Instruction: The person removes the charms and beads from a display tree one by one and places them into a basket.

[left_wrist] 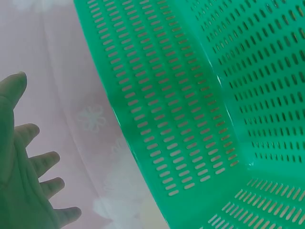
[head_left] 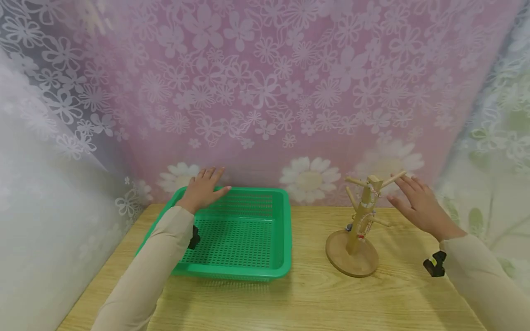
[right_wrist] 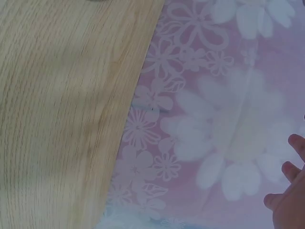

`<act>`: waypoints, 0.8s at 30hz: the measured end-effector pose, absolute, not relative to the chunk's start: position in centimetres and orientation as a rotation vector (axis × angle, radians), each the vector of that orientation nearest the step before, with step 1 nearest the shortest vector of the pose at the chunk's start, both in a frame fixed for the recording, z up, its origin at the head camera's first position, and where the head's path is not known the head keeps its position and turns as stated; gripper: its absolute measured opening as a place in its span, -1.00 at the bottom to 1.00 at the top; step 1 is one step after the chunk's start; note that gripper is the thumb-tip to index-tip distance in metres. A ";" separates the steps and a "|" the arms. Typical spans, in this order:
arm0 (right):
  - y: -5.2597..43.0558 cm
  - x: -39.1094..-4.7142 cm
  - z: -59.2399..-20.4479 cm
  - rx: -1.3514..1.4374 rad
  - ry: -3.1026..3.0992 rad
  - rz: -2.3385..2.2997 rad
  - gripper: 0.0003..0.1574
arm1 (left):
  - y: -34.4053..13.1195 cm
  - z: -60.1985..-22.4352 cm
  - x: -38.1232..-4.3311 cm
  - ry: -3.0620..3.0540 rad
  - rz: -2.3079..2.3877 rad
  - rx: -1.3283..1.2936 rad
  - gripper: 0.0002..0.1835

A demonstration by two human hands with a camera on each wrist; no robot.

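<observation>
My left hand hovers over the back left of a green plastic basket, fingers spread and straight, holding nothing. In the left wrist view that hand shows apart from the basket's slotted wall. On the right, a wooden jewelry stand with peg branches and a round base stands upright. Beaded bracelets hang on its trunk and branches. My right hand is just right of the stand's upper branch, fingers extended with nothing in them. Only some fingertips and part of that hand enter the right wrist view.
A wood-grain table carries the basket and the stand. Behind its far edge hangs a pink flowered curtain. Pale sheer curtains close off the left and right sides. Black camera mounts sit at both wrists.
</observation>
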State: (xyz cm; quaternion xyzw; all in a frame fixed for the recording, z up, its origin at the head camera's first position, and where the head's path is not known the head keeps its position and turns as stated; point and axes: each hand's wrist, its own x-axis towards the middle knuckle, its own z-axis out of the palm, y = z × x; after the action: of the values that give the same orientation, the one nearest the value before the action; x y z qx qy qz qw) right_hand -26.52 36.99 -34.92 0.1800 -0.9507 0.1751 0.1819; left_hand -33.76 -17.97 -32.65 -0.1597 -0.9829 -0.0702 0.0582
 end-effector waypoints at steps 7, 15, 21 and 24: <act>36.9 -26.1 -35.0 0.541 -2.645 0.584 -0.20 | -17.0 -32.6 -33.4 -2.949 -0.218 -0.538 -0.22; 37.1 -25.3 -34.6 0.563 -2.556 0.759 -0.22 | -15.5 -32.4 -32.9 -2.916 -0.254 -0.586 -0.23; 36.8 -25.0 -33.9 0.549 -2.515 0.801 -0.23 | -14.4 -32.4 -32.3 -2.874 -0.276 -0.665 -0.23; 36.6 -24.7 -33.5 0.528 -2.516 0.838 -0.22 | -13.9 -32.4 -32.0 -2.870 -0.304 -0.687 -0.23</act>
State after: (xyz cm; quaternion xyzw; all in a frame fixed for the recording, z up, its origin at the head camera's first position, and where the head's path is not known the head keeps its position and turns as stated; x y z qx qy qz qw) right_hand -24.67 36.64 -33.53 0.1907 -0.9084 0.3024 0.2169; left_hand -32.03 -13.89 -32.36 -0.2307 -0.9637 -0.1023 0.0875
